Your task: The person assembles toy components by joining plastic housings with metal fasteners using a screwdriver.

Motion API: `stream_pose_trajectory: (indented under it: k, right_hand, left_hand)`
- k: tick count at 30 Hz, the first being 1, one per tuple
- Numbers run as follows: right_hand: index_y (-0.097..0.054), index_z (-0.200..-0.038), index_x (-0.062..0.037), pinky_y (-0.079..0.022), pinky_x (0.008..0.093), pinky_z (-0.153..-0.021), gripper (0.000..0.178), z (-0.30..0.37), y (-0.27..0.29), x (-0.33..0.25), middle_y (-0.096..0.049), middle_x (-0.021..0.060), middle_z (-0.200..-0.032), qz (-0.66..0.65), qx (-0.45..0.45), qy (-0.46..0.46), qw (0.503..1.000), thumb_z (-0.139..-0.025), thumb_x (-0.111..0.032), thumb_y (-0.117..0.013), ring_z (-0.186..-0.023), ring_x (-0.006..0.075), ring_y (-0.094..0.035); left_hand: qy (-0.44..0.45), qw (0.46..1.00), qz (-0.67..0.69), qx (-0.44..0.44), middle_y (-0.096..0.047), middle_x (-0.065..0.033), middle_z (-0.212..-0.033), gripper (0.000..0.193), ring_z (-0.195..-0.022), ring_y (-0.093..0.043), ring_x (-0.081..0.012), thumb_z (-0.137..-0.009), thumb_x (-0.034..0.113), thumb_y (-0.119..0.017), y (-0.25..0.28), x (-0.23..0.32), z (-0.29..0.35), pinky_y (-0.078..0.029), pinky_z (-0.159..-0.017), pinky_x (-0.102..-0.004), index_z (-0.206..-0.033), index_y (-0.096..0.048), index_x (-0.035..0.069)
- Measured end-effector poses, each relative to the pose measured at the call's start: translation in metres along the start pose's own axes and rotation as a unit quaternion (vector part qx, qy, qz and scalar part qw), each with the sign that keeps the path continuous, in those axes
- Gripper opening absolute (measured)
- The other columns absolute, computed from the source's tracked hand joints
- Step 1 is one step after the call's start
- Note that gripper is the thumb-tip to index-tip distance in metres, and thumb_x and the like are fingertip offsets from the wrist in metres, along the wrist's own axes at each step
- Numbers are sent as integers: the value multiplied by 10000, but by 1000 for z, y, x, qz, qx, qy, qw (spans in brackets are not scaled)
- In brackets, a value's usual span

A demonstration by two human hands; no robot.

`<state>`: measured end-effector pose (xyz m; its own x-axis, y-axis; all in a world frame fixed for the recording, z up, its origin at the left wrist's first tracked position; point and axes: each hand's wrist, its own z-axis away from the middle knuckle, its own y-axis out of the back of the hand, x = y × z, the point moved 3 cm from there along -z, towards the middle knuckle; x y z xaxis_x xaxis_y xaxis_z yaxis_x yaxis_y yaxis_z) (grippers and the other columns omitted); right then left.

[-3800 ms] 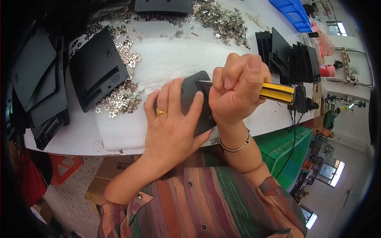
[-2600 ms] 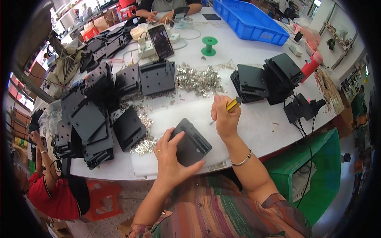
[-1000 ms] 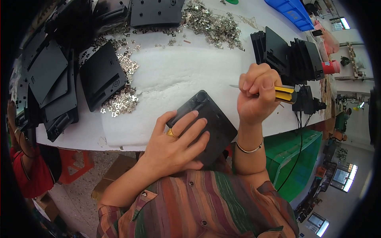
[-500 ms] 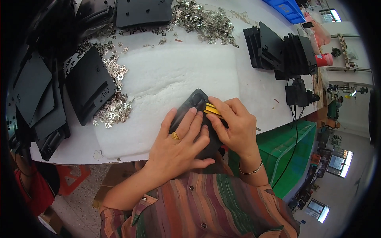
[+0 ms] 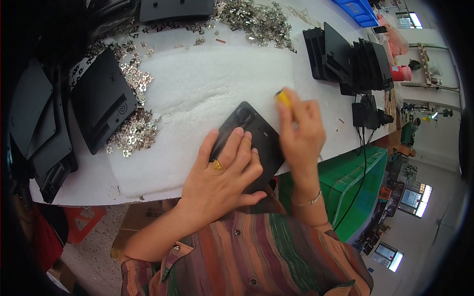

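Note:
A black plastic cover (image 5: 266, 143) with a round recess near its top corner lies tilted on the white foam sheet at the table's near edge. My left hand (image 5: 222, 172), a gold ring on one finger, rests flat over the cover's left part, fingers stretched and thumb apart. Just beyond the cover's right edge, my right hand (image 5: 303, 130) is raised and smeared by motion. It grips a yellow-handled tool (image 5: 284, 98) with a dark end; the rest of the tool is hidden by the hand. The white foam sheet (image 5: 197, 74) spreads under the work.
Small metal clips (image 5: 133, 133) lie heaped left of the foam, with another pile (image 5: 254, 22) at the back. Black covers (image 5: 103, 101) lean at left; more black parts (image 5: 340, 56) stand at right beside cabled adapters (image 5: 368, 112). A green crate (image 5: 355, 182) sits below the table's right edge.
My right hand has lifted the yellow-handled tool off the cover and moved it up and to the right. My left hand stays on the cover. The view has shifted slightly.

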<state>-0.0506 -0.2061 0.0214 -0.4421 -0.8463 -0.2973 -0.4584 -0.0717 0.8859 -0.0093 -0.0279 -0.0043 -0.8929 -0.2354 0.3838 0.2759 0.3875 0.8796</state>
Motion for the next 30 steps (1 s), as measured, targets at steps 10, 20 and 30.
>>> stream_pose_trajectory:
  k: [10, 20, 30]
  right_hand:
    - [-709, -1304, -143, -479, 326, -541, 363, 13, -2, -6, -606, 45, -838, -134, -98, 98, 981, -944, -192, -725, -605, 190, -588]
    - [-699, -1298, -148, -488, 333, -562, 332, 1, 4, -11, -605, 49, -839, -98, -156, 54, 981, -973, -213, -695, -611, 208, -606]
    - [-684, -1352, -124, -498, 303, -598, 409, 15, 7, -31, -627, 53, -891, -142, -154, 129, 969, -945, -121, -709, -681, 171, -615]
  left_hand:
    - [-1, 1000, 20, -2, -545, -138, -1419, 737, -1444, -370, -293, -743, 741, -701, 1, -3, 2, -282, -1195, -569, -1135, -640, 120]
    - [-5, 1000, 1, 7, -555, -137, -1421, 719, -1425, -407, -286, -770, 740, -681, 1, 0, 3, -272, -1198, -552, -1137, -636, 123]
    - [-29, 991, -112, 74, -648, -81, -1280, 739, -1324, -499, -201, -842, 726, -572, -5, 4, 14, -322, -1152, -480, -1185, -681, 81]
